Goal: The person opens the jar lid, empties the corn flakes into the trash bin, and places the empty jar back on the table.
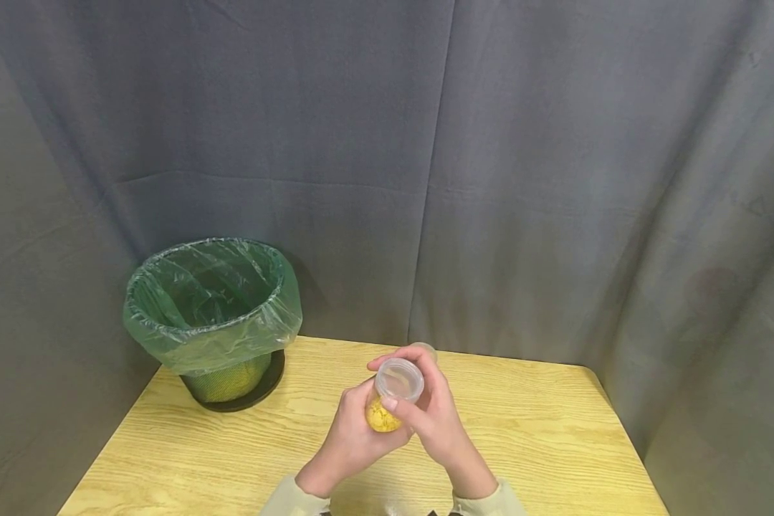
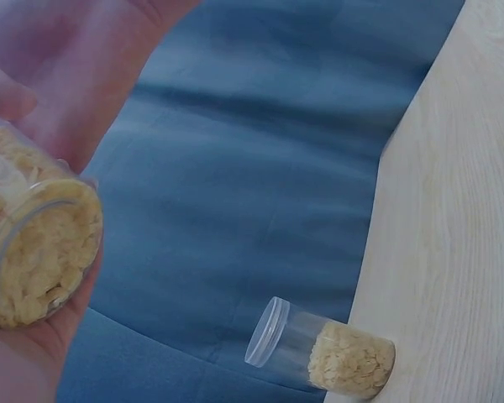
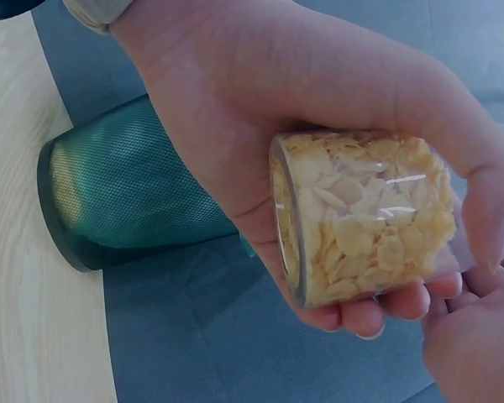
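Head view: above the desk [image 1: 522, 430], your left hand [image 1: 353, 430] grips the jar of flakes [image 1: 380, 418] while your right hand [image 1: 437, 412] grasps its lid [image 1: 400, 377], which appears seated, with the second jar [image 2: 351, 361] standing capped, though whether loosening or tightening remains cannot be told.

Clear plastic cylindrical jar [image 3: 353, 218] of pale yellow flakes [image 3: 386, 252], held up off the table [image 1: 529, 430].
Jar roughly upright, a little tilted, base toward the table. Flakes thin, irregular, some curled, packed against the wall and visible through the base; clear space above them. Clear, round plastic lid [image 1: 400, 380] over the mouth; whether it is tight or loosened cannot be told. Left hand [image 1: 353, 424] wrapped round the body, right hand [image 1: 441, 416] curved about the lid end.
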`<state>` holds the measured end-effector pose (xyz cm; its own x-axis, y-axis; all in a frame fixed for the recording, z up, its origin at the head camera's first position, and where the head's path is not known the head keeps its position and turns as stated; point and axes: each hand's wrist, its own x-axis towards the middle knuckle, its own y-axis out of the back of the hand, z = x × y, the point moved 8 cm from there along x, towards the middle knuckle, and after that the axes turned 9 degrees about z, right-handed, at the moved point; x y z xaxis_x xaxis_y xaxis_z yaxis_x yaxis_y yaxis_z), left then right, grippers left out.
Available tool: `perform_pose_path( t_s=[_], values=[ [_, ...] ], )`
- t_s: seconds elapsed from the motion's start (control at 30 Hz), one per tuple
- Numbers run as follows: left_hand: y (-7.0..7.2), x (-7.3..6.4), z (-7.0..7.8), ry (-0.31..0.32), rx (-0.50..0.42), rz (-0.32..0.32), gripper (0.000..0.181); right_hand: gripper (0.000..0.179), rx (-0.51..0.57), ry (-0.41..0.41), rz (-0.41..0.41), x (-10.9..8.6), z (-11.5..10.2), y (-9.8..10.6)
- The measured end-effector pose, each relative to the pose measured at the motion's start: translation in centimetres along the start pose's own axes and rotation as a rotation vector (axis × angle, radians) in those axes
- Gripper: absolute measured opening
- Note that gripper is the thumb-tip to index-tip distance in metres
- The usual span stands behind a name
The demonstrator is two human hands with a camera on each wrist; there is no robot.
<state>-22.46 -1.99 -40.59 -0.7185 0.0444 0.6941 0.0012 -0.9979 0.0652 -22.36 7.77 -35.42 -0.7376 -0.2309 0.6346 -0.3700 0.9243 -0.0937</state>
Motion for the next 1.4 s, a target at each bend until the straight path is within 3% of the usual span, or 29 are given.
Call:
perform_pose_path(
  t_s=[0.3, 0.5, 0.63, 0.87, 1.07, 1.27, 1.4],
  values=[
    [-0.06, -0.03, -0.13, 0.06, -0.001, -0.004, 0.051, 0.041, -0.005, 0.025, -0.033, 0.01, -0.28, -0.14],
    [-0.05, 0.05, 0.08, 0.019, 0.005, -0.01, 0.051, 0.051, 0.029, -0.017, -0.001, -0.11, 0.22, 0.14],
    [-0.12, 0.14, 0.26, -0.019, 0.008, -0.01, 0.052, 0.045, 0.014, -0.023, 0.021, -0.12, 0.32, 0.24],
    [-0.12, 0.07, 0.21, -0.006, -0.001, 0.001, 0.049, 0.037, -0.002, 0.021, -0.006, -0.09, -0.17, -0.01],
    [-0.17, 0.07, 0.1, 0.022, -0.02, -0.002, 0.049, 0.042, -0.002, 0.03, -0.023, -0.08, -0.38, -0.08],
    [-0.23, 0.14, 0.16, 0.031, 0.0, -0.024, 0.052, 0.054, -0.012, -0.003, 0.016, -0.18, 0.02, 0.39],
    [-0.3, 0.18, 0.32, 0.01, -0.006, -0.026, 0.05, 0.047, -0.006, -0.031, 0.046, -0.25, 0.14, 0.55]
  ],
)
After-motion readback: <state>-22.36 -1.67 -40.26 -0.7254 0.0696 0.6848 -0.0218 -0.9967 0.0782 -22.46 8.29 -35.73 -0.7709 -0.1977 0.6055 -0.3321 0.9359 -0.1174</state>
